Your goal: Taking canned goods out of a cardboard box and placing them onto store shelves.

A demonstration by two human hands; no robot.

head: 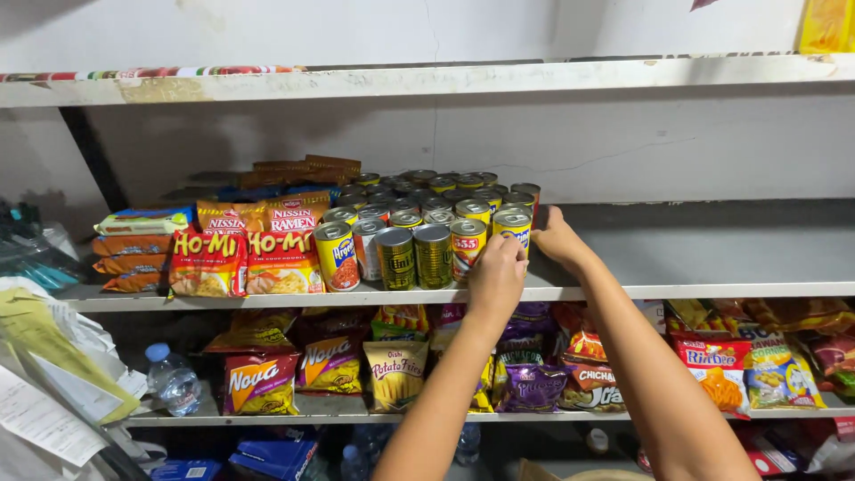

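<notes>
Grey wall shelves [695, 258] carry noodle packets [245, 258], snack bags [392, 365] below, and a block of tins [419, 218] mid-shelf. The left hand [496, 278] wraps the front-right yellow-labelled tin [514, 227]; the right hand [557, 236] presses its far side. Both hands' fingertips are hidden. A water bottle [172, 379] stands lower left.

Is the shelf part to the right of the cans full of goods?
No, the shelf right of the cans is bare.
</notes>
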